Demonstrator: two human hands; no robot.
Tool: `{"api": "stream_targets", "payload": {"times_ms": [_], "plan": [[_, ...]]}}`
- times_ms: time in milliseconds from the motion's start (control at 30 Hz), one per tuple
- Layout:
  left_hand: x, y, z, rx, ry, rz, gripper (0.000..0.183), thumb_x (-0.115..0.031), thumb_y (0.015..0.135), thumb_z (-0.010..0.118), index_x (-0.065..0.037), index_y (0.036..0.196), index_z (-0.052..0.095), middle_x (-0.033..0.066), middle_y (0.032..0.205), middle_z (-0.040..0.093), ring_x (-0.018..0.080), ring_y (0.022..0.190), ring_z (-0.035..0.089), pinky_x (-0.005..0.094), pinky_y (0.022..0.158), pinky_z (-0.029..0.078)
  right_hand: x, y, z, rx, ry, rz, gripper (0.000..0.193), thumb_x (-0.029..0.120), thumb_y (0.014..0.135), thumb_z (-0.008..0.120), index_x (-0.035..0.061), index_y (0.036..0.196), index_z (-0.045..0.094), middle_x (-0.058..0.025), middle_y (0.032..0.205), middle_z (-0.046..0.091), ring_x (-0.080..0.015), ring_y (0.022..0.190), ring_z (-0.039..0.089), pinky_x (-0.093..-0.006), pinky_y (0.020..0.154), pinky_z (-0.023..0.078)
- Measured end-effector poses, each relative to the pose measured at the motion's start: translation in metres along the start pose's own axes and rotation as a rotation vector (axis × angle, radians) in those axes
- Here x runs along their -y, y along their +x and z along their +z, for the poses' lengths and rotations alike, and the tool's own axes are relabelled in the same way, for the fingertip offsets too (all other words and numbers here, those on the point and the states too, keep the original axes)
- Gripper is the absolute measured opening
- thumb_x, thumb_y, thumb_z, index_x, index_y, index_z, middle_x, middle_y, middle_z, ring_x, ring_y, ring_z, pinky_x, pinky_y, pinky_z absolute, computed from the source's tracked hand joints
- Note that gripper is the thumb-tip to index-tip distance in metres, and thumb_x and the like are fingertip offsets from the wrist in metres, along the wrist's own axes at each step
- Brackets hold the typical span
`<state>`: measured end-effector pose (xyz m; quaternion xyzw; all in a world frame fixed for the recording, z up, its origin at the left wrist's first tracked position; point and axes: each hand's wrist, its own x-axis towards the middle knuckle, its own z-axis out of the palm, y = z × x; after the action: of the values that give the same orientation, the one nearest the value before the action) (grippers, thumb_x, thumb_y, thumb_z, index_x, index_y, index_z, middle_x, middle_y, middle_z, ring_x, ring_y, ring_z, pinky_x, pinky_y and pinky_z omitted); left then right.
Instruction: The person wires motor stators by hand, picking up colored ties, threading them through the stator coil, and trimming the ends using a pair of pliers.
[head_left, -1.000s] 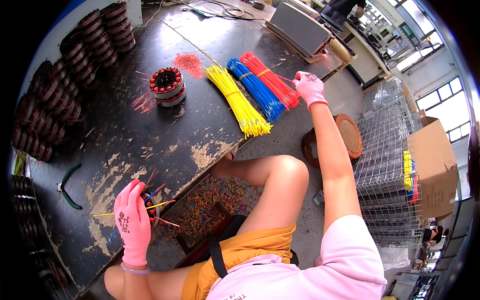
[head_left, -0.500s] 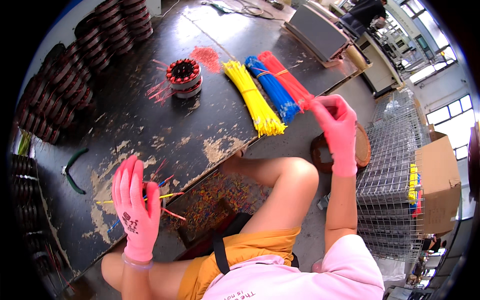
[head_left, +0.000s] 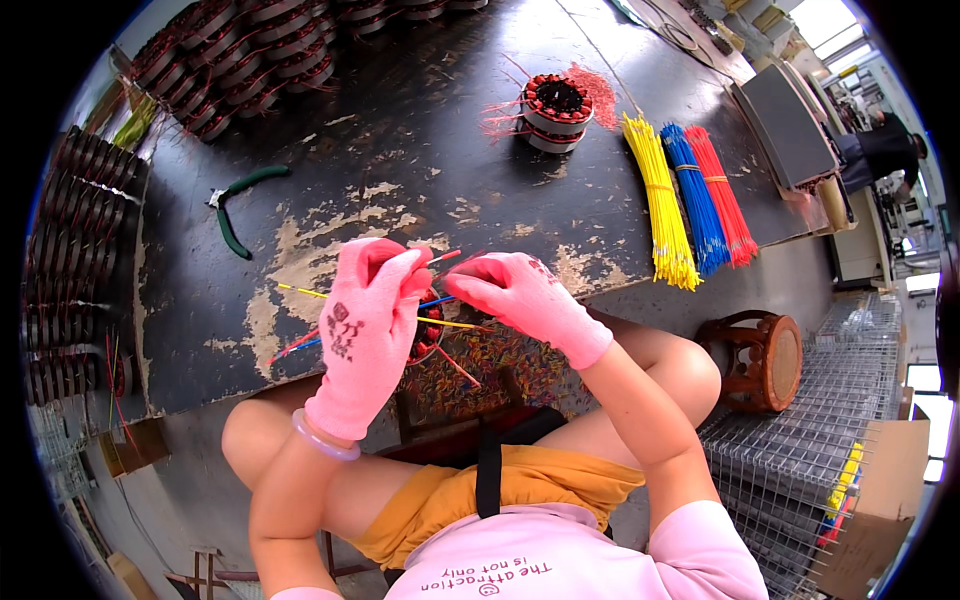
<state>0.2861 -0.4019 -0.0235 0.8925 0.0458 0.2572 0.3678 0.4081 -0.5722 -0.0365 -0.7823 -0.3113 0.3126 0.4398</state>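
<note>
My left hand (head_left: 365, 315), in a pink glove, is closed in a pinch with a short red tube-like piece (head_left: 446, 256) sticking out past its fingertips. Facing it, my gloved right hand (head_left: 525, 300) also pinches; what lies between its fingers is too small to make out. Thin dark red wires show just above its fingertips. Partly hidden behind my left hand is a wire-wound motor stator (head_left: 430, 328) at the table's near edge. Yellow (head_left: 450, 322), blue and red leads spread out from it on both sides.
Another stator (head_left: 556, 112) stands on the worn black table beside a pile of red bits (head_left: 594, 95). Yellow (head_left: 660, 205), blue (head_left: 697, 200) and red (head_left: 722, 195) wire bundles lie to its right. Green-handled pliers (head_left: 232, 205) lie left. Stacked stators (head_left: 235, 65) line the far left; a wooden stool (head_left: 750, 360) stands right.
My right hand has come from the red bundle to meet my left hand over the stator. My left hand has gone from fingers extended to a pinch. The view has shifted left.
</note>
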Motion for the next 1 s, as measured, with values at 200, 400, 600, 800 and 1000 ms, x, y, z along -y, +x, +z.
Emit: {"api": "stream_targets", "payload": {"times_ms": [200, 400, 600, 800, 1000], "plan": [[0.024, -0.009, 0.024, -0.031, 0.013, -0.038, 0.03, -0.003, 0.093, 0.067, -0.008, 0.122, 0.063, 0.0142, 0.108, 0.06, 0.0335, 0.087, 0.067, 0.041, 0.072, 0.054, 0.001, 0.014, 0.022, -0.045, 0.309, 0.057, 0.021, 0.014, 0.096, 0.068, -0.0016, 0.109, 0.073, -0.0025, 0.094, 0.072, -0.005, 0.079, 0.06, -0.0245, 0.069, 0.051], [0.029, -0.006, 0.013, 0.146, 0.044, -0.01, 0.022, -0.007, 0.088, 0.07, -0.009, 0.11, 0.064, 0.011, 0.101, 0.06, 0.0316, 0.085, 0.067, 0.0412, 0.071, 0.053, -0.002, -0.015, 0.019, -0.31, -0.023, -0.222, 0.012, 0.004, 0.09, 0.072, 0.002, 0.101, 0.075, -0.0047, 0.087, 0.066, -0.0108, 0.073, 0.063, -0.0261, 0.067, 0.051], [0.027, 0.009, 0.002, 0.329, 0.05, 0.092, 0.018, -0.007, 0.088, 0.069, -0.009, 0.105, 0.066, 0.0106, 0.102, 0.059, 0.0317, 0.091, 0.066, 0.0417, 0.074, 0.054, -0.006, -0.018, 0.016, -0.4, -0.226, -0.424, 0.014, 0.001, 0.088, 0.073, 0.0037, 0.102, 0.073, -0.0084, 0.102, 0.067, -0.017, 0.082, 0.064, -0.0287, 0.067, 0.052], [0.006, 0.007, -0.004, 0.306, 0.151, 0.051, 0.014, -0.007, 0.09, 0.068, -0.005, 0.104, 0.068, 0.0115, 0.102, 0.061, 0.0332, 0.089, 0.066, 0.0412, 0.075, 0.054, 0.016, -0.012, 0.002, -0.118, 0.143, -0.043, 0.01, 0.005, 0.093, 0.066, 0.0022, 0.103, 0.068, -0.0099, 0.09, 0.07, -0.0182, 0.078, 0.066, -0.0323, 0.073, 0.053], [-0.001, 0.003, 0.006, 0.248, 0.106, 0.021, 0.015, -0.011, 0.088, 0.071, -0.006, 0.102, 0.068, 0.0105, 0.101, 0.062, 0.0317, 0.092, 0.065, 0.0412, 0.076, 0.054, 0.017, -0.006, -0.008, -0.096, 0.092, -0.156, 0.013, 0.007, 0.095, 0.066, 0.0003, 0.105, 0.068, -0.0099, 0.086, 0.071, -0.0119, 0.074, 0.064, -0.0295, 0.069, 0.052]]}}
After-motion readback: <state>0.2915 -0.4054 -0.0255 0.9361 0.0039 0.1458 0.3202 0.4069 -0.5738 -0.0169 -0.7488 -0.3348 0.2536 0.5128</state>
